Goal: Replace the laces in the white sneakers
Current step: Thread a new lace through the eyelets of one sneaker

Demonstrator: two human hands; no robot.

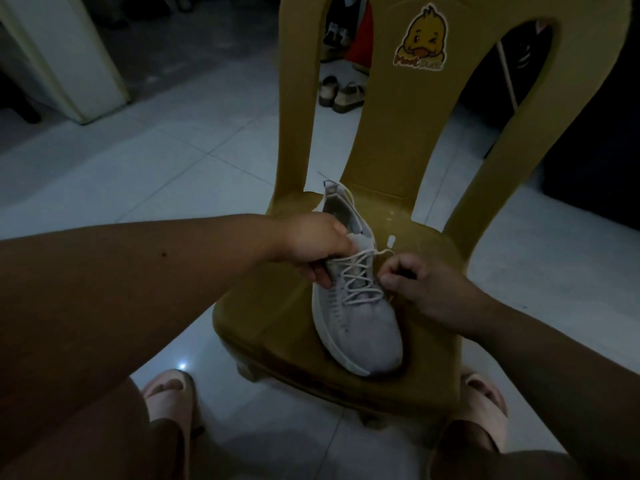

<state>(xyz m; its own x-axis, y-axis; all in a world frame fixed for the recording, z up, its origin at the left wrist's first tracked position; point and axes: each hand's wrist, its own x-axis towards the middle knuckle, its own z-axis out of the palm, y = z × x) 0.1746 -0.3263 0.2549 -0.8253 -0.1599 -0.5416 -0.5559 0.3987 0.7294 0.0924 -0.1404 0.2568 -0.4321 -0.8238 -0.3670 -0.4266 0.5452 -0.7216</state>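
One white sneaker (360,323) lies on the seat of a yellow plastic chair (277,327), toe toward me and heel toward the chair back. A white lace (356,277) criss-crosses through its eyelets. My left hand (315,245) grips the sneaker's left side at the tongue and collar. My right hand (420,284) pinches the lace at the shoe's right side, near the upper eyelets, where a small loop of lace sticks out. A second sneaker is not in view.
The chair back (420,98) carries a duck sticker (420,38). A pair of sandals (341,95) sits on the tiled floor behind it. A white cabinet (69,57) stands far left. My feet in pink slippers (169,400) flank the chair's front.
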